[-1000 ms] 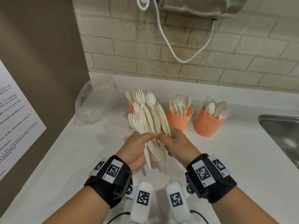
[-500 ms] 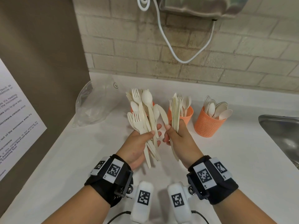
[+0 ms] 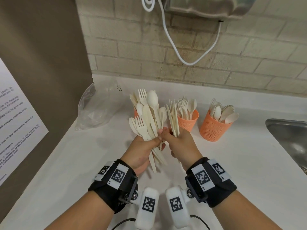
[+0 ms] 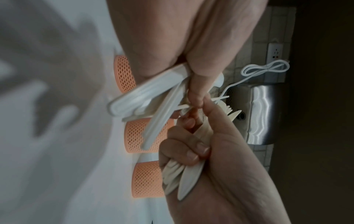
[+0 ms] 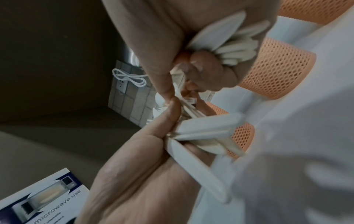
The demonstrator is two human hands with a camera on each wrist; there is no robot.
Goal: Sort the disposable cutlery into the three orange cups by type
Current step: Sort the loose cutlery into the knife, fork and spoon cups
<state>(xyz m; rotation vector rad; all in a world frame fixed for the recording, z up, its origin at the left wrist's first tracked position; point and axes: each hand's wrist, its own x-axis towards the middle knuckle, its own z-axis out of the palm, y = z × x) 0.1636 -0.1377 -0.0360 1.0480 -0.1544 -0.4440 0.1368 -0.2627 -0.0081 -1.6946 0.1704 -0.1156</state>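
Head view: left hand (image 3: pixel 142 150) grips mixed cutlery bundle (image 3: pixel 147 117) upright, right hand (image 3: pixel 181 145) clamps knife stack (image 3: pixel 173 120), thumbs touching, above bare counter (image 3: pixel 240 163) near of three orange cups (image 3: pixel 214 128); sink (image 3: pixel 289 135) far right.

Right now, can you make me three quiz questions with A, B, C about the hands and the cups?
1. Where is the cup of spoons? A nearest the sink B by the plastic bag C in a hand
2. What colour are the cups? A blue B orange C green
3. What does the left hand do? A lies flat B points C grips a mixed bunch

1 A: it stands at the sink end of the row.
2 B: all are orange mesh.
3 C: its fingers wrap forks, spoons and knives.
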